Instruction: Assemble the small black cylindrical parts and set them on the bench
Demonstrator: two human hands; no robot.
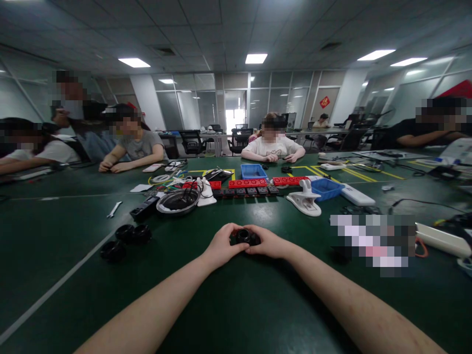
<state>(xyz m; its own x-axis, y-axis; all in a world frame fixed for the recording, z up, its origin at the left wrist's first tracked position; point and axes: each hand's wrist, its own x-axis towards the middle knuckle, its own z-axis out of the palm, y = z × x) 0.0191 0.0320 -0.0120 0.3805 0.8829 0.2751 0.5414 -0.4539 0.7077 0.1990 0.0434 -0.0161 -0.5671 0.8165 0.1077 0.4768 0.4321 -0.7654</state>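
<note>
In the middle of the head view, my left hand (225, 244) and my right hand (268, 241) are both closed around a round black part (244, 236) with a ring-shaped opening on top. The thumbs meet at its near side, and the fingers curl behind it, partly hidden. Its exact kind is not clear. On the table to the left lie similar black round parts: one nearer me (112, 250), one behind it (124, 233) and one to the right (142, 234).
Across the green table (236, 305) run red blocks (247, 183) and a black strip (252, 191). Nearby are a metal bowl (179, 202), a white clip base (306, 201), blue trays (253, 171) and a wrench (114, 210). Several people sit around the table.
</note>
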